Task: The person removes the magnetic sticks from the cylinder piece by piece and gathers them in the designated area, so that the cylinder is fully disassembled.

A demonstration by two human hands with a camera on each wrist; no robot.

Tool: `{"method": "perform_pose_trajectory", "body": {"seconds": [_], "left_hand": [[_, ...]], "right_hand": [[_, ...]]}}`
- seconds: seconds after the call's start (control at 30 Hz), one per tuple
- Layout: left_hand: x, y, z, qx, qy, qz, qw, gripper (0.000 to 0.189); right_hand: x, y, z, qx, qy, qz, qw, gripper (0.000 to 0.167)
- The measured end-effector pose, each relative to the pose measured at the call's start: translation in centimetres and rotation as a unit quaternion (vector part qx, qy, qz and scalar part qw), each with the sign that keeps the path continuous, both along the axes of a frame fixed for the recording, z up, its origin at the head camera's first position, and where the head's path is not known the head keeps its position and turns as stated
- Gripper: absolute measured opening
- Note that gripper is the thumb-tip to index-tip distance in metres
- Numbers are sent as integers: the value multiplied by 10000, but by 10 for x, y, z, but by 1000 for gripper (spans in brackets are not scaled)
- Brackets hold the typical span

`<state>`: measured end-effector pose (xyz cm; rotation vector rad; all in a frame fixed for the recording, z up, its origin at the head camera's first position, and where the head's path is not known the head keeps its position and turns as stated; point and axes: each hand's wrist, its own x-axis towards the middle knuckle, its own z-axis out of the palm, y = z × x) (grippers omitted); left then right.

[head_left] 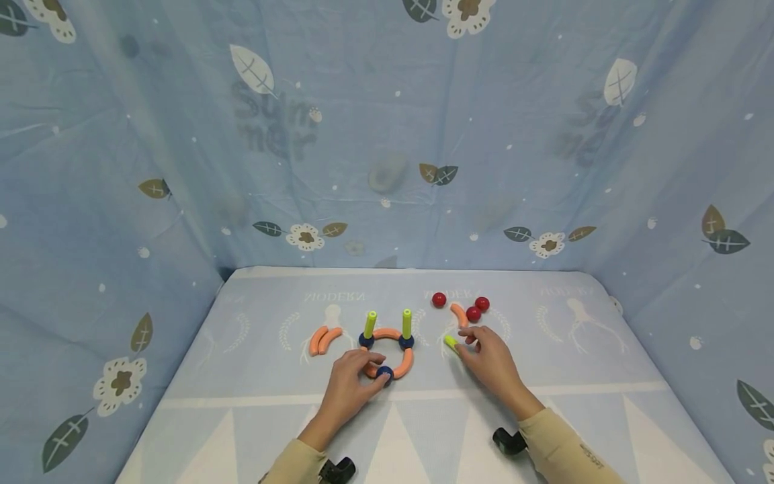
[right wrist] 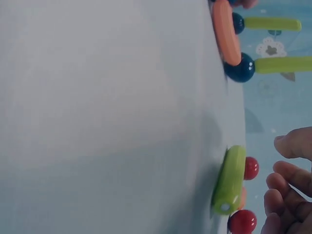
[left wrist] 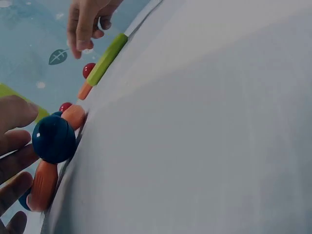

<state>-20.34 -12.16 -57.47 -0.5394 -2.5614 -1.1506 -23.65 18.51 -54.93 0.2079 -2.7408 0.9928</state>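
We judge rod-adding step: right hand [head_left: 490,356], loose, empty, by green rod [right wrist: 230,176] (pinch needed next); lower centre, left hand [head_left: 349,380] at blue ball [left wrist: 54,139], grip unclear.

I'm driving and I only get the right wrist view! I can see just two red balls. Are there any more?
Observer: Yes! The head view shows three red balls altogether, so one more than you can see.

Operator: Ooh! And is anything lying on the left side of the orange-and-blue ring? I can't see over there.

Observer: Yes, two loose, curved orange rods lie side by side there.
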Motion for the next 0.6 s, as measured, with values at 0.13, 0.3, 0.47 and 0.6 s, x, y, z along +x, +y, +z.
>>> {"method": "perform_pose_trajectory", "body": {"seconds": [0.13,0.3,0.47,0.6], "left_hand": [[0,8,5,92,99,73,9999,30],[-5,23,12,36,-96,180,9998,35],[-13,36,14,50,-310,338,9989,41],[-19,43,17,176,-325,322,9988,43]], "right_hand": [[-3,-11,5,-262,136,107,9995,27],[-8,-30,11,-384,-63,273,9989,28],[-15,-49,12,-499,-27,531,9973,31],[-22,-60,11,-680,52,790,9945,33]]}}
